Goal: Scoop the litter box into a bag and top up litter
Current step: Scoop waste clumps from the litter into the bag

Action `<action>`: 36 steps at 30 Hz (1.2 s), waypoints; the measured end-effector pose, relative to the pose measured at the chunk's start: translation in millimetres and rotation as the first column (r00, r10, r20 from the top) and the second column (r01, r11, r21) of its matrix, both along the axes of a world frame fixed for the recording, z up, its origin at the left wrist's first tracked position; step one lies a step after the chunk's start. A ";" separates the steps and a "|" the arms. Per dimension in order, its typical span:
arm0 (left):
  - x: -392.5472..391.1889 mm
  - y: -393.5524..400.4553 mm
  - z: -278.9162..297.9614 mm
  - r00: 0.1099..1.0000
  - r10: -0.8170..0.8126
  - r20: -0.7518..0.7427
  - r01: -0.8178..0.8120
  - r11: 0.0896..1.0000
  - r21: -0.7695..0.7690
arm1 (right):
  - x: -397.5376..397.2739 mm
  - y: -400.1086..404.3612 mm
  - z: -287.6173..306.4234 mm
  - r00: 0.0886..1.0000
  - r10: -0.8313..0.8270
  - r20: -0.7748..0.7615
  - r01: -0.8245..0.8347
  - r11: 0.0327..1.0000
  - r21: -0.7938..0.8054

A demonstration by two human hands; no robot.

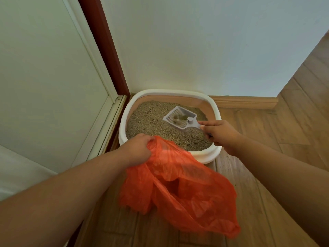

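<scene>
Nearest to me, the crumpled orange plastic bag [179, 182] hangs over the brown wooden plank floor [267, 202], its mouth sagging open toward me. My left hand [137, 150] is clenched on a bunched edge of the bag at its upper left, just at the near rim of the litter box. Across from it, my right hand [219, 132] grips the handle of the white slotted plastic litter scoop [179, 118], fingers closed around it, above the box's right side. The scoop's head is held over the litter and carries a few dark greenish clumps [179, 118]. Beneath it, the white rounded plastic litter box [122, 125] sits on the floor, filled with grainy beige cat litter [147, 122]; the bag covers part of its near rim. Behind the box stands the pale wall [195, 47] with a wooden skirting board [245, 102], and to the left a dark red door frame [105, 45] beside a white panelled door [44, 77]
</scene>
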State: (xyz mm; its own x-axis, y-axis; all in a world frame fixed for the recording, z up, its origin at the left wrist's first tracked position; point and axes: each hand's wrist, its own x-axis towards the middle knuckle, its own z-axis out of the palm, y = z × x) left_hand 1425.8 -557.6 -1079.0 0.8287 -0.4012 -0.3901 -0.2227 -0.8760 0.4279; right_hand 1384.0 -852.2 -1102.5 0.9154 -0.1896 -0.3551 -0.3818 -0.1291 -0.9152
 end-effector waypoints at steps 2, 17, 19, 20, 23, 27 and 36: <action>0.5 1.3 0.2 1.000 -0.001 0.002 0.001 1.000 0.003 | -0.3 -1.4 -0.4 1.000 -0.027 -0.003 0.027 1.000 0.008; 1.4 9.1 1.6 1.000 0.016 -0.002 -0.016 1.000 -0.002 | -6.6 -1.6 -3.4 0.998 0.055 -0.039 -0.053 0.998 0.041; 1.0 9.3 3.6 1.000 0.015 -0.007 -0.015 1.000 -0.002 | -5.8 -3.5 -1.4 0.999 0.026 -0.028 -0.025 0.999 0.032; 0.2 8.9 5.0 1.000 0.014 -0.014 -0.015 1.000 -0.007 | -5.6 -4.9 0.7 0.999 0.021 -0.024 -0.020 0.999 0.035; -2.0 7.5 8.3 0.997 0.016 -0.073 -0.016 1.000 -0.007 | -4.7 -10.1 9.8 0.999 0.052 -0.014 -0.051 0.997 0.053; -5.2 6.8 14.4 0.973 0.033 -0.230 -0.035 0.999 -0.006 | -5.0 -16.9 28.4 0.990 0.144 0.012 -0.144 0.988 0.055; -10.4 12.4 22.2 0.881 0.169 -0.443 -0.252 0.958 -0.137 | -12.1 -10.7 58.5 0.779 0.613 -0.134 -0.627 0.754 -0.198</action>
